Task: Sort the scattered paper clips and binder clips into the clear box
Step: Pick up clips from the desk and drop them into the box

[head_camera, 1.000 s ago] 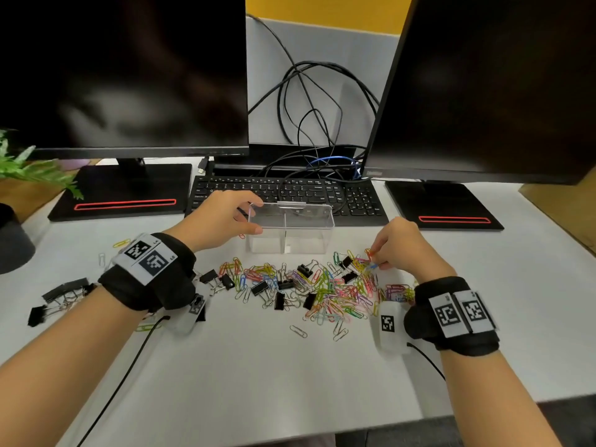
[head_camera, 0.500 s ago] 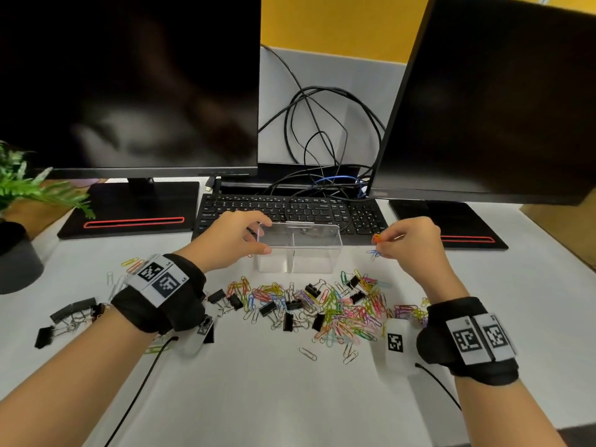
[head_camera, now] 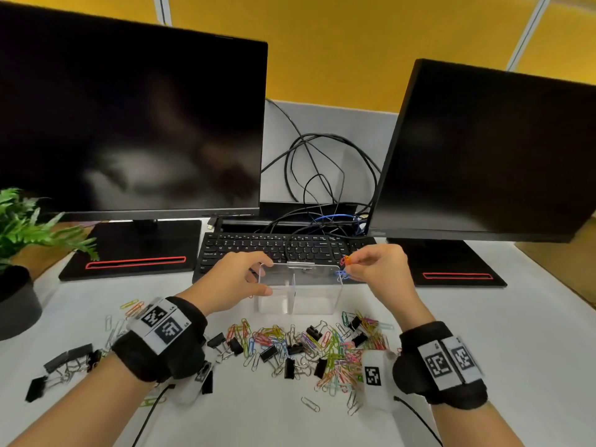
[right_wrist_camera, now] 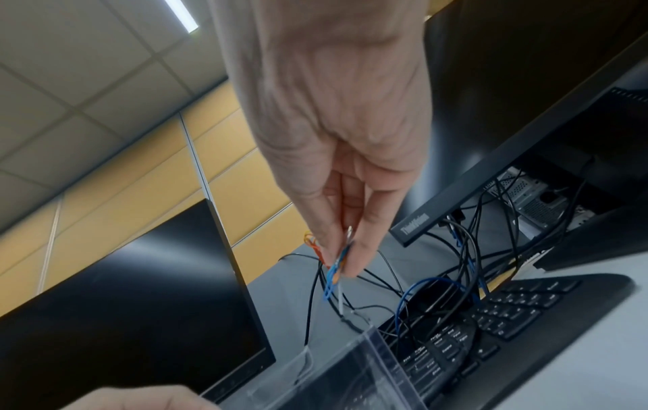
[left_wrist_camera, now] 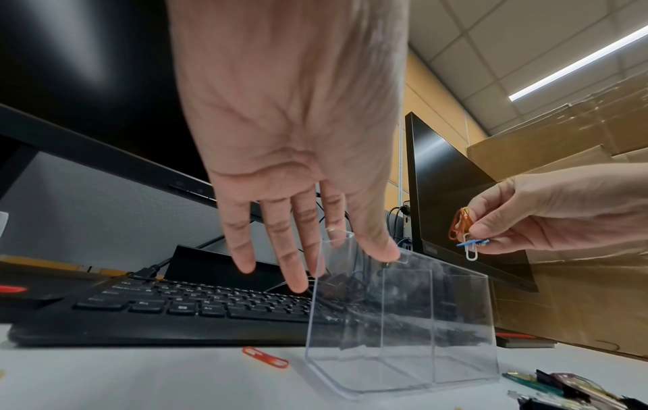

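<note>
A clear two-compartment box [head_camera: 317, 298] stands on the white desk in front of the keyboard, and both compartments look empty. My left hand [head_camera: 237, 280] holds its left end, thumb on the near wall and fingers over the far rim [left_wrist_camera: 403, 333]. My right hand [head_camera: 379, 269] pinches a few paper clips [left_wrist_camera: 462, 230], orange, blue and white, just above the box's right rim [right_wrist_camera: 354, 360]. A loose pile of coloured paper clips [head_camera: 335, 353] mixed with black binder clips [head_camera: 269, 351] lies on the desk nearer to me than the box.
A black keyboard [head_camera: 274, 250] lies right behind the box, with two dark monitors and tangled cables [head_camera: 322, 175] beyond. A potted plant [head_camera: 19, 253] stands far left. More binder clips [head_camera: 64, 366] and paper clips [head_camera: 132, 306] lie at the left.
My right hand rose from the pile with the pinched paper clips and moved back to the box's right rim. The left hand stayed on the box.
</note>
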The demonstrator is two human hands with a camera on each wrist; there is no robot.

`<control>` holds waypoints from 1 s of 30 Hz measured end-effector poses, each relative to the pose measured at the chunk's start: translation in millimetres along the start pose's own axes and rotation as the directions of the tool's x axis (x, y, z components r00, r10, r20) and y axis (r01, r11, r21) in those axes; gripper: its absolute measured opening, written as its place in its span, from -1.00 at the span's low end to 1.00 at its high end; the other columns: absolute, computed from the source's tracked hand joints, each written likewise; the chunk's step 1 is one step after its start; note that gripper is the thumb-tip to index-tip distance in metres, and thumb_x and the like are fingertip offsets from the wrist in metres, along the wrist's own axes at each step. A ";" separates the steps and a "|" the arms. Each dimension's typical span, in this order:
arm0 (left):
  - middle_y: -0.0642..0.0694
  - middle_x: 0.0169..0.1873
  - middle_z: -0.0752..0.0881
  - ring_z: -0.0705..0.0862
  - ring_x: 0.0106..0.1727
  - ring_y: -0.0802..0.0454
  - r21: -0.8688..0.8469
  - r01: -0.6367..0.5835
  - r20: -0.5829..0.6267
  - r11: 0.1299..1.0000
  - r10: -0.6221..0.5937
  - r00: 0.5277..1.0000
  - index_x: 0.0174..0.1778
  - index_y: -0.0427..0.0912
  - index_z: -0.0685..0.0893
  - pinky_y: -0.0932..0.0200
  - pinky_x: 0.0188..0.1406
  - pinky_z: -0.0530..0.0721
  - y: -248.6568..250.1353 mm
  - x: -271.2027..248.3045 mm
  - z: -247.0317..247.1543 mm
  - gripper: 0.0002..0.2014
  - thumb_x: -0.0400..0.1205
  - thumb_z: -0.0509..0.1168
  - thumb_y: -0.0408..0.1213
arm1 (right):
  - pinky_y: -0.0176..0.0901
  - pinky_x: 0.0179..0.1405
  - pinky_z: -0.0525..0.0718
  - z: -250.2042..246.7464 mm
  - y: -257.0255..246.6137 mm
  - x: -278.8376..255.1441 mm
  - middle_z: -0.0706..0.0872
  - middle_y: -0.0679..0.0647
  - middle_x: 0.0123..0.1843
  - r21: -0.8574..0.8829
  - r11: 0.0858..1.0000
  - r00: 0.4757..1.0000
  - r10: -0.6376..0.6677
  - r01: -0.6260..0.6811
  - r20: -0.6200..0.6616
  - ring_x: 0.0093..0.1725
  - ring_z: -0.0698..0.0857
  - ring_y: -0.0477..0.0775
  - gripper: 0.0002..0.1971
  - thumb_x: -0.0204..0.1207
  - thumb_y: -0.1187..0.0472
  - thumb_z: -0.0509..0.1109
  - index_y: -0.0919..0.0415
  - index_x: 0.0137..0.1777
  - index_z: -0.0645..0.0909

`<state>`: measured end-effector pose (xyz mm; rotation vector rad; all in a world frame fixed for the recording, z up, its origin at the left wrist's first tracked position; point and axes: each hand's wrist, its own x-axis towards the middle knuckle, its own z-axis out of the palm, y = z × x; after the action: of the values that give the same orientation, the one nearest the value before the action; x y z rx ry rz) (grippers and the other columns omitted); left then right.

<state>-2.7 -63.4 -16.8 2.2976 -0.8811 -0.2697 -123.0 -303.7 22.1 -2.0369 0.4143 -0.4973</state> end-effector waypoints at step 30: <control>0.11 -0.01 0.66 0.70 -0.01 0.11 -0.011 -0.008 -0.009 1.000 0.008 1.000 0.34 0.05 0.59 0.08 0.10 0.73 -0.3 0.4 -0.1 -0.49 0.47 0.53 -0.13 | -0.36 -0.13 0.65 -1.9 12.9 -3.0 0.78 0.03 -0.17 -0.186 0.982 0.998 -0.036 0.024 -0.058 -0.17 0.73 -0.06 -0.88 0.46 0.40 0.48 0.24 -0.06 0.81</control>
<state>-2.2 -63.5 -16.9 2.2829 -0.8820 -0.2605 -127.7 -309.8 11.2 -2.2136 0.4825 -0.5586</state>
